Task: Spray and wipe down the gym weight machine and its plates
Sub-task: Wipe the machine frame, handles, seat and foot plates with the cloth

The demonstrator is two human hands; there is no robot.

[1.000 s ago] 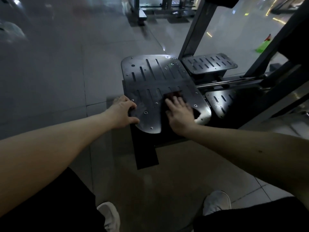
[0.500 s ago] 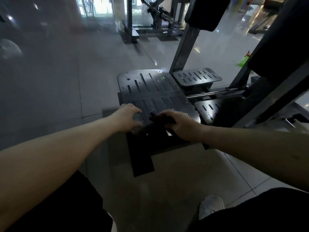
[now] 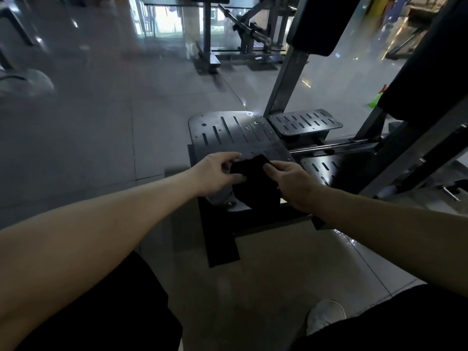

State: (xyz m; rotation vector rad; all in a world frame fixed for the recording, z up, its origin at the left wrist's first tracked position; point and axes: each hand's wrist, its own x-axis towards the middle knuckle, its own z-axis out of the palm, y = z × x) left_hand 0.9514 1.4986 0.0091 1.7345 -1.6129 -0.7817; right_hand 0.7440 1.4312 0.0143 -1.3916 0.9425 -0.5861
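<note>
A dark cloth [image 3: 253, 178] hangs between both hands just above the near end of the slotted metal footplate [image 3: 233, 133] of the weight machine. My left hand [image 3: 215, 173] pinches the cloth's left edge, and my right hand [image 3: 291, 181] grips its right side. The cloth covers part of the plate's near end. Two smaller slotted plates, one far [image 3: 306, 121] and one near [image 3: 321, 168], sit to the right of the big one. A green spray bottle [image 3: 376, 100] stands on the floor at far right, partly hidden by the machine's frame.
The machine's slanted grey post [image 3: 288, 79] and black pad [image 3: 316, 21] rise behind the plates. Dark frame bars [image 3: 417, 138] cross the right side. Another machine [image 3: 243, 39] stands farther back. A black mat strip [image 3: 220, 239] lies on the tiled floor, and my white shoe [image 3: 326, 315] is at lower right.
My right hand lifted the cloth off the footplate, where it was pressing flat. My left hand let go of the plate's edge and took the cloth's other side. The view tilted up.
</note>
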